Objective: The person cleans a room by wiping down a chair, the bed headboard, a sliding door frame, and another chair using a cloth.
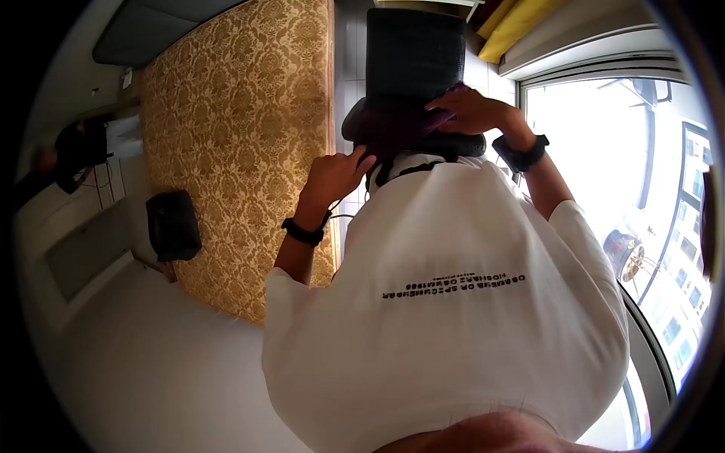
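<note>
A dark purple cloth (396, 127) spreads between my two hands, in front of a black padded seat (415, 57). My left hand (337, 179) is closed at the cloth's near left edge, thumb and forefinger pinched on it. Farther out and to the right, my right hand (477, 115) grips the cloth's other side, with its fingers curled over the edge. Folds hide part of the fingertips. Black bands circle both wrists. Below the cloth, the white shirt (453, 241) on my body fills the middle of the view.
To the left stands a mattress (242, 136) with gold floral fabric, and a black bag (174, 225) by its edge. Another person (79, 155) in a black top is at far left. A bright window (589, 166) lies on the right, a yellow cloth (502, 38) above it.
</note>
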`<state>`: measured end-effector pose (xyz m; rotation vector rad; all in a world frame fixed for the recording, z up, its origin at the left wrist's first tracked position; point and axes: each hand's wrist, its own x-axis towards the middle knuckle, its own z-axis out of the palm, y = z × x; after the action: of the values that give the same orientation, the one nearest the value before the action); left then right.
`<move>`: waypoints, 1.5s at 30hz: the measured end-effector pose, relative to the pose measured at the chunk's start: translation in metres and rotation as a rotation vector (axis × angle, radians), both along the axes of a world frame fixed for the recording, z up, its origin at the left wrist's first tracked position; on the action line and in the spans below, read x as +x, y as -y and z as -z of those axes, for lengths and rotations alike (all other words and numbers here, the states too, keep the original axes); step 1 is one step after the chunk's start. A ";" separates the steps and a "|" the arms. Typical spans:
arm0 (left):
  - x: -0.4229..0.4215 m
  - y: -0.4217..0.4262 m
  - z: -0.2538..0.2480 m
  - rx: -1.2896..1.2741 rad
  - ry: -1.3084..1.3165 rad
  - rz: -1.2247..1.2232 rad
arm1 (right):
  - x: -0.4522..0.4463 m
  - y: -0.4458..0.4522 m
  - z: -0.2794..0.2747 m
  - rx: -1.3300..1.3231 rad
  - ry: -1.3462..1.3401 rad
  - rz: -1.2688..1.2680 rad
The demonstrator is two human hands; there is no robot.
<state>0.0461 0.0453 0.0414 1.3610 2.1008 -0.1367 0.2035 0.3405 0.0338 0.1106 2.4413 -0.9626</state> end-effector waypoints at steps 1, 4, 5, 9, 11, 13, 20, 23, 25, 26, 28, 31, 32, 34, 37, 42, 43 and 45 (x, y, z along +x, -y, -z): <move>-0.004 0.004 0.005 -0.074 0.014 -0.027 | -0.018 0.016 0.022 0.062 0.089 -0.173; -0.002 0.006 0.009 -0.056 -0.130 -0.090 | -0.050 0.079 0.058 0.141 -0.037 -0.175; 0.003 0.008 0.015 -0.061 -0.121 -0.102 | -0.060 0.091 0.069 0.083 -0.113 -0.118; 0.000 -0.011 0.045 0.622 -0.307 -0.028 | -0.089 0.089 0.095 -0.186 -0.130 -0.185; -0.010 -0.021 0.066 0.622 0.085 -0.040 | -0.082 0.090 0.119 0.018 -0.295 -0.173; -0.008 -0.036 0.068 0.636 -0.002 0.070 | -0.067 0.081 0.104 0.103 -0.264 -0.207; 0.044 -0.102 0.081 0.315 0.190 0.228 | 0.026 0.033 0.033 0.204 -0.021 -0.021; 0.066 -0.129 0.087 0.359 0.369 0.310 | 0.074 0.025 0.012 0.182 -0.072 0.175; 0.078 -0.146 0.087 0.418 0.519 0.355 | 0.105 0.019 0.008 0.148 -0.067 0.232; 0.084 -0.156 0.085 0.363 0.547 0.359 | 0.107 0.021 -0.018 0.102 0.031 0.330; 0.081 -0.168 0.070 0.171 0.644 0.345 | 0.115 0.027 -0.027 0.090 -0.054 0.442; 0.074 -0.172 0.089 0.160 0.599 0.448 | 0.115 0.040 -0.003 0.125 -0.357 0.455; 0.077 -0.170 0.096 0.163 0.598 0.461 | 0.114 0.046 -0.002 0.130 -0.499 0.455; 0.071 -0.161 0.116 0.176 0.628 0.459 | 0.103 0.056 0.001 0.048 -0.469 0.433; 0.053 -0.137 0.124 0.172 0.501 0.501 | 0.081 0.082 -0.010 -0.069 -0.405 0.437; 0.004 -0.092 0.101 0.118 0.487 0.407 | 0.042 0.112 0.003 -0.115 -0.389 0.453; -0.005 -0.081 0.098 0.147 0.463 0.389 | 0.034 0.117 0.008 -0.107 -0.391 0.452; -0.022 -0.061 0.094 0.183 0.439 0.374 | 0.017 0.124 0.018 -0.190 -0.456 0.394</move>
<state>0.0245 0.1066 -0.0522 1.7050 1.5134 0.1912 0.2209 0.2169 0.0161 0.3494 2.7777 -1.5289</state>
